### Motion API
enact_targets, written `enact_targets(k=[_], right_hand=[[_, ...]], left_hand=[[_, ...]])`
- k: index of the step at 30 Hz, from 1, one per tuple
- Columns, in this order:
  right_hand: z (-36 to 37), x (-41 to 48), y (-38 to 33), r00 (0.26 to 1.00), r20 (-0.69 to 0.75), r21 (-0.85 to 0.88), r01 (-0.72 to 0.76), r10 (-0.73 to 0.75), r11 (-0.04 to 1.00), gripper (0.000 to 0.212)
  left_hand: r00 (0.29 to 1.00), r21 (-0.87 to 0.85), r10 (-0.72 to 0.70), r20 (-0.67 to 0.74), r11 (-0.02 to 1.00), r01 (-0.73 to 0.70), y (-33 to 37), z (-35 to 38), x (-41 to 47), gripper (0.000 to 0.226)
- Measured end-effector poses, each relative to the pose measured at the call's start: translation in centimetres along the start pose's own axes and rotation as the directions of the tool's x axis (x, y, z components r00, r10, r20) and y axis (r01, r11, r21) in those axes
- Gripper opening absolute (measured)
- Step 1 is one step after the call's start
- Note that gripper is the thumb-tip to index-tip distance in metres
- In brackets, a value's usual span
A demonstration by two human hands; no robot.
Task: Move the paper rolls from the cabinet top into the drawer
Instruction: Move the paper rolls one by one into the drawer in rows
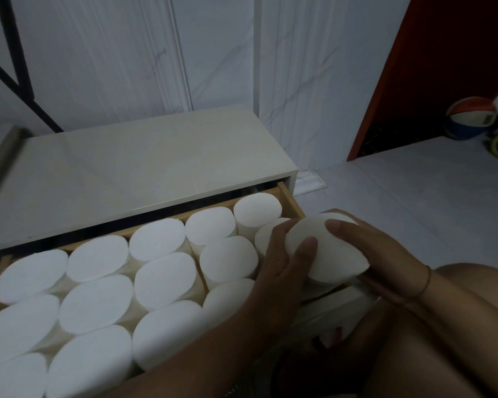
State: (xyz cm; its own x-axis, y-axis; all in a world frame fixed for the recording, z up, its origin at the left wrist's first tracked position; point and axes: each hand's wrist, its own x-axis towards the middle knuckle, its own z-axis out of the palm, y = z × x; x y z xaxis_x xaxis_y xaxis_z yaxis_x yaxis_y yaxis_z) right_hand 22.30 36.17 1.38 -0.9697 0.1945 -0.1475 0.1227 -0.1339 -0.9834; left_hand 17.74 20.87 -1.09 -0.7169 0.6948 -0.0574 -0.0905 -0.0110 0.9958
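A white paper roll (325, 251) sits at the right end of the open wooden drawer (292, 205), upright and slightly tilted. My left hand (282, 254) grips its left side, thumb on the top face. My right hand (374, 251) grips its right side, thumb also on top. Several white paper rolls (161, 280) stand upright and tightly packed in rows across the drawer. The pale cabinet top (144, 165) behind the drawer holds no rolls in the part I see.
A white panelled wall (213, 58) rises behind the cabinet. A red door (443, 53) stands at the right, with a striped ball (469, 119) on the grey floor beyond. My knees are at the lower right.
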Motion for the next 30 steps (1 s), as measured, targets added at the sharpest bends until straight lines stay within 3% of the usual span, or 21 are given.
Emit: enact_targets(k=[3,12,17,25,30], right_hand=[[0.1,0.0,0.2,1.0,-0.011,-0.047,0.004,-0.004,0.999,0.038],[0.5,0.1,-0.3,0.999,-0.031,-0.02,-0.016,0.015,1.0,0.029],[0.7,0.5,-0.4,0.998,-0.031,0.007,-0.058,0.059,0.998,0.047],[0.7,1.7,1.5,0.988,0.063,0.073,-0.143,0.138,0.987,0.035],[0.5,2.0,3.3,0.987,0.09,0.064,-0.138,0.132,0.988,0.031]], left_hand=[[1.0,0.0,0.03,-0.007,1.0,-0.03,0.0,-0.1,-0.2,0.032],[0.999,-0.076,-0.025,-0.035,0.997,0.022,0.4,-0.4,0.0,0.033],[0.997,-0.106,-0.048,-0.055,0.993,0.042,0.1,-0.6,0.2,0.034],[0.988,-0.12,-0.113,-0.107,0.988,0.1,-2.5,-0.9,0.7,0.047],[0.985,-0.1,-0.11,-0.134,0.99,0.097,-4.0,-1.2,1.1,0.038]])
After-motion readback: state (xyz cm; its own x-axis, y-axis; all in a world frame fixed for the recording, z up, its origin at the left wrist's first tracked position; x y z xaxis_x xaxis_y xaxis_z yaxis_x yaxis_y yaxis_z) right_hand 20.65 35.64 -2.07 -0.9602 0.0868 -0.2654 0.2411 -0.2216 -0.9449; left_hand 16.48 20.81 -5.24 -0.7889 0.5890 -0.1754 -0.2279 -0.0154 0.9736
